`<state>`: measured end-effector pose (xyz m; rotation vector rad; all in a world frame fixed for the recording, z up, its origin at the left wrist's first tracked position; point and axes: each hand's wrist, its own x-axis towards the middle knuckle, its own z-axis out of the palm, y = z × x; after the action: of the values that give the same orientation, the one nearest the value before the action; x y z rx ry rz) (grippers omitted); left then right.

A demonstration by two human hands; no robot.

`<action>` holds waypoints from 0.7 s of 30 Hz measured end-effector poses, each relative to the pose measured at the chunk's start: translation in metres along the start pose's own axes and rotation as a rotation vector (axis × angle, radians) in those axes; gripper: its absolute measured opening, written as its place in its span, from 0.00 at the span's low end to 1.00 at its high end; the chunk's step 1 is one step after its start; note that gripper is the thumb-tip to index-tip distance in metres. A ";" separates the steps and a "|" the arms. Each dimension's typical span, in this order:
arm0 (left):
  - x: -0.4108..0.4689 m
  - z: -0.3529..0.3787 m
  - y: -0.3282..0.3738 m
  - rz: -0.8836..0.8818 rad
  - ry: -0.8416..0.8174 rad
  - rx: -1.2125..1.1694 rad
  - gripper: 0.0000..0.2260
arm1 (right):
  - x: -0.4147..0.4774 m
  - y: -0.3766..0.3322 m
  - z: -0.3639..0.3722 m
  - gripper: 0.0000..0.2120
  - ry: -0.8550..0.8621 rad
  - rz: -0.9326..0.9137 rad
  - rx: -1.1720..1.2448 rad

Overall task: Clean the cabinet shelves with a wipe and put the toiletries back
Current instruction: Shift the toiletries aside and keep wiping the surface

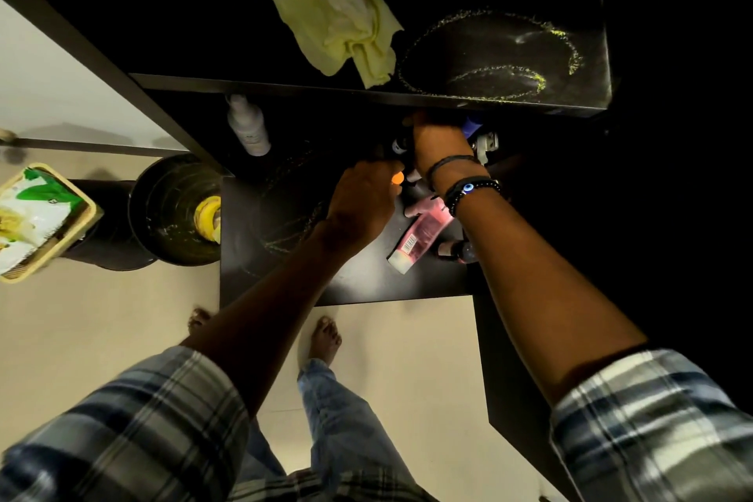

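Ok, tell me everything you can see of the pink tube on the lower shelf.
The pink tube lies flat on the dark lower shelf, tilted diagonally, its white end toward the shelf's front edge and its far end running up under the right hand's wrist. It looks like soft, glossy plastic, translucent pink. A white barcode label sits near the white end. A small dark bottle lies close beside it on the right; whether they touch cannot be told. Neither hand appears to grip it.

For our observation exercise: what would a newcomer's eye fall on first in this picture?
The crumpled yellow cloth lying on the dark upper shelf, beside faint circular wipe marks. Below it, the left hand and the right hand reach among small bottles, with a pink tube lying flat on the lower shelf.
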<state>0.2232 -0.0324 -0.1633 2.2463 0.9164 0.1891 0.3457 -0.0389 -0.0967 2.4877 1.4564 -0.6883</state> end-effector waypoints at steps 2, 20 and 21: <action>0.000 0.000 0.002 -0.020 -0.005 -0.032 0.12 | -0.001 0.001 0.000 0.17 0.015 -0.004 -0.002; -0.028 -0.038 -0.027 -0.002 0.054 -0.047 0.06 | -0.017 -0.057 0.015 0.15 0.342 -0.162 0.478; -0.033 -0.042 -0.034 -0.038 0.046 -0.081 0.07 | -0.017 -0.064 0.016 0.15 0.347 -0.176 0.526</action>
<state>0.1642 -0.0138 -0.1495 2.1564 0.9583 0.2572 0.2791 -0.0257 -0.0977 3.0213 1.8271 -0.7836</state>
